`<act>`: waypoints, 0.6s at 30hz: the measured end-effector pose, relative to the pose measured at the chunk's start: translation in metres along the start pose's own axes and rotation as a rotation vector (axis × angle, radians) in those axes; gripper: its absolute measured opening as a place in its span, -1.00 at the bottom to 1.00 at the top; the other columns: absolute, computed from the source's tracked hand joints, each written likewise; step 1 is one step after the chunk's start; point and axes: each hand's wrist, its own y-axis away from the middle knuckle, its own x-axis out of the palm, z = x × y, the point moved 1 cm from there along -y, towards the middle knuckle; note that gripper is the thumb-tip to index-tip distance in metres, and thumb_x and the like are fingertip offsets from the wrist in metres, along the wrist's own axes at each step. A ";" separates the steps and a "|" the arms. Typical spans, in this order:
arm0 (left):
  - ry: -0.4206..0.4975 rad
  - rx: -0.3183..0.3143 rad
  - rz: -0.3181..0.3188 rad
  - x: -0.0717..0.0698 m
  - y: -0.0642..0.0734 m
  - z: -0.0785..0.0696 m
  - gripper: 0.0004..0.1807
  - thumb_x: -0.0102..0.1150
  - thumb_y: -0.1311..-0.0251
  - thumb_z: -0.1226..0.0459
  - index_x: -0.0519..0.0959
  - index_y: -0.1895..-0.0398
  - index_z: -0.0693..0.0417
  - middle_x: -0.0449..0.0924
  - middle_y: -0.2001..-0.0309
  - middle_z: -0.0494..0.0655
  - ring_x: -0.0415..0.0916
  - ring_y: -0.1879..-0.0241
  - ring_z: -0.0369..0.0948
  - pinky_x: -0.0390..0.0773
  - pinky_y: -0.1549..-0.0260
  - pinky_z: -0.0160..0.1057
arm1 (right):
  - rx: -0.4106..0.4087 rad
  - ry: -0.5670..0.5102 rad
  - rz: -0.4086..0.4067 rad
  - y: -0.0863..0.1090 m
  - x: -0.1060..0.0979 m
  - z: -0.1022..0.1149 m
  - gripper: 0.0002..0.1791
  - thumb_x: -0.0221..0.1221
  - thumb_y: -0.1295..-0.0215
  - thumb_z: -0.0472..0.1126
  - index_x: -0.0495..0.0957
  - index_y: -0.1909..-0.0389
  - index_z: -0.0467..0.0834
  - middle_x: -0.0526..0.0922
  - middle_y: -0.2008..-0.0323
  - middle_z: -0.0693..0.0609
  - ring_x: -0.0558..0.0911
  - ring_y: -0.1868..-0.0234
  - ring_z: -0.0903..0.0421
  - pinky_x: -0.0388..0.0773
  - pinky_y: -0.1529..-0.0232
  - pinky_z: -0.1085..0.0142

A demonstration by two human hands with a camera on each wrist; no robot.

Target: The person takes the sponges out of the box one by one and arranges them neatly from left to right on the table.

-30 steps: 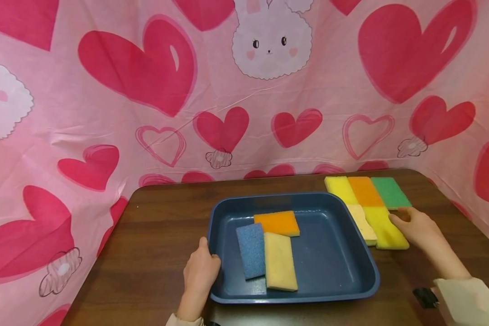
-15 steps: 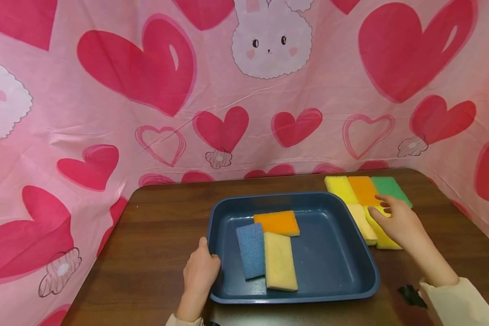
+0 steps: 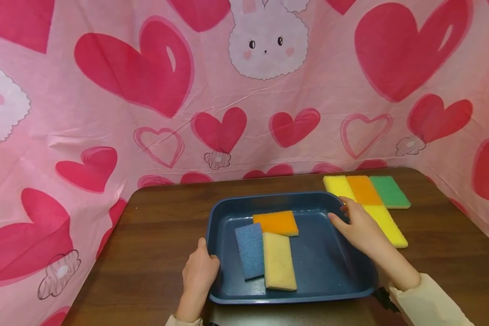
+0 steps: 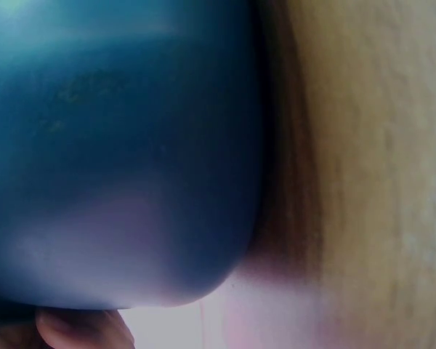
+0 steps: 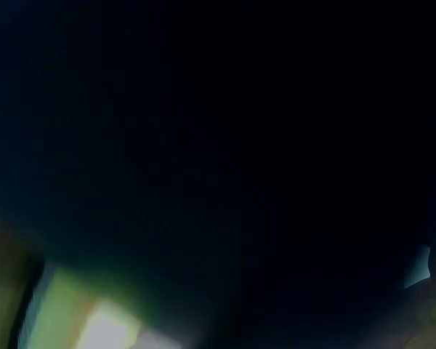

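In the head view, my left hand (image 3: 200, 268) grips the left rim of a deep blue baking pan (image 3: 330, 296). A fingertip (image 4: 76, 327) shows against the pan's rim in the left wrist view. Inside the pan lie an orange sponge (image 3: 275, 223), a blue sponge (image 3: 250, 251) and a pale yellow sponge (image 3: 279, 262), the last two side by side. My right hand (image 3: 360, 226) hovers over the pan's right rim, thumb and fingers apart, with nothing seen between them. The right wrist view is mostly dark.
Right of the pan, a bright yellow sponge (image 3: 386, 225) lies in front of a row of yellow (image 3: 337, 186), orange (image 3: 364, 190) and green (image 3: 389, 191) sponges. All rest on a brown wooden table (image 3: 163, 217). A pink heart-print cloth (image 3: 212, 90) hangs behind.
My right hand has moved left from the sponges on the table to the pan's right rim. The cream sponge beside the pan is now hidden behind it. My left hand stays put.
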 end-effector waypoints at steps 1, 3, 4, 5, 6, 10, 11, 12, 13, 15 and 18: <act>-0.001 -0.001 0.003 0.000 0.000 0.000 -0.62 -0.06 -0.07 0.33 0.35 0.01 0.27 0.61 0.34 0.26 0.51 0.52 0.01 0.37 0.58 -0.03 | -0.004 0.004 0.009 0.001 0.003 0.003 -0.23 0.10 -0.32 -0.01 0.10 -0.33 -0.45 0.41 -0.09 -0.47 0.46 -0.06 -0.35 0.44 -0.04 -0.20; -0.003 -0.006 0.007 0.000 -0.001 0.000 -0.63 -0.05 -0.07 0.33 0.35 0.01 0.27 0.61 0.32 0.27 0.52 0.51 0.02 0.38 0.56 -0.02 | -0.019 0.006 0.025 0.002 0.007 0.008 -0.23 0.11 -0.30 -0.01 0.12 -0.33 -0.45 0.42 -0.10 -0.46 0.47 -0.06 -0.33 0.43 -0.05 -0.19; -0.002 -0.005 0.007 0.000 0.000 0.000 -0.63 -0.05 -0.07 0.33 0.35 0.01 0.27 0.61 0.32 0.27 0.52 0.51 0.02 0.38 0.56 -0.02 | -0.026 0.008 0.034 0.003 0.010 0.011 -0.22 0.11 -0.30 0.00 0.12 -0.33 -0.45 0.42 -0.11 -0.46 0.47 -0.07 -0.32 0.44 -0.05 -0.18; -0.001 -0.005 0.008 0.000 0.000 0.000 -0.62 -0.06 -0.07 0.33 0.35 0.00 0.28 0.61 0.32 0.28 0.52 0.51 0.02 0.38 0.56 -0.02 | -0.037 0.010 0.040 0.004 0.012 0.013 -0.23 0.11 -0.30 0.00 0.13 -0.32 -0.45 0.42 -0.11 -0.45 0.48 -0.07 -0.31 0.44 -0.05 -0.18; 0.000 -0.004 0.007 0.000 0.000 0.000 -0.61 -0.06 -0.07 0.33 0.35 -0.02 0.28 0.61 0.31 0.28 0.52 0.52 0.01 0.38 0.57 -0.03 | -0.047 0.010 0.047 0.005 0.014 0.015 -0.23 0.11 -0.30 -0.01 0.14 -0.32 -0.45 0.42 -0.12 -0.45 0.48 -0.08 -0.31 0.44 -0.05 -0.17; 0.002 0.005 -0.006 0.000 -0.001 0.000 -0.62 -0.06 -0.07 0.33 0.35 0.00 0.27 0.61 0.37 0.25 0.50 0.55 -0.02 0.35 0.60 -0.07 | -0.070 0.018 0.075 0.007 0.022 0.021 -0.23 0.11 -0.30 0.02 0.15 -0.31 -0.44 0.43 -0.13 -0.43 0.48 -0.10 -0.29 0.46 -0.04 -0.15; 0.003 0.007 -0.007 0.000 -0.001 0.001 -0.62 -0.06 -0.08 0.33 0.35 0.00 0.27 0.61 0.38 0.24 0.49 0.55 -0.03 0.34 0.60 -0.08 | -0.073 0.019 0.083 0.008 0.024 0.022 -0.23 0.11 -0.30 0.03 0.16 -0.31 -0.43 0.44 -0.12 -0.42 0.49 -0.09 -0.28 0.46 -0.04 -0.14; 0.004 0.010 -0.010 0.000 -0.001 0.001 -0.63 -0.05 -0.08 0.34 0.35 0.00 0.27 0.60 0.39 0.24 0.48 0.56 -0.03 0.34 0.61 -0.08 | -0.073 0.019 0.094 0.009 0.026 0.023 -0.23 0.11 -0.30 0.04 0.16 -0.31 -0.43 0.44 -0.13 -0.41 0.49 -0.09 -0.28 0.46 -0.04 -0.14; 0.005 0.011 -0.011 0.000 0.000 0.001 -0.63 -0.05 -0.08 0.33 0.35 0.01 0.27 0.60 0.39 0.23 0.48 0.56 -0.03 0.33 0.61 -0.09 | -0.073 0.019 0.104 0.009 0.029 0.025 -0.23 0.11 -0.30 0.04 0.17 -0.31 -0.42 0.44 -0.13 -0.40 0.49 -0.09 -0.27 0.46 -0.04 -0.13; 0.005 0.013 -0.012 0.000 0.000 0.001 -0.62 -0.05 -0.08 0.33 0.35 0.00 0.27 0.60 0.39 0.24 0.48 0.56 -0.04 0.33 0.61 -0.09 | -0.074 0.012 0.124 0.011 0.034 0.028 -0.24 0.11 -0.30 0.05 0.19 -0.31 -0.41 0.44 -0.14 -0.39 0.50 -0.10 -0.26 0.46 -0.05 -0.13; 0.005 0.013 -0.013 0.000 0.000 0.001 -0.62 -0.04 -0.08 0.34 0.35 0.00 0.28 0.60 0.38 0.24 0.48 0.56 -0.03 0.34 0.61 -0.09 | -0.068 0.004 0.158 0.012 0.041 0.033 -0.24 0.11 -0.30 0.07 0.20 -0.31 -0.39 0.42 -0.19 -0.38 0.48 -0.14 -0.27 0.43 -0.09 -0.15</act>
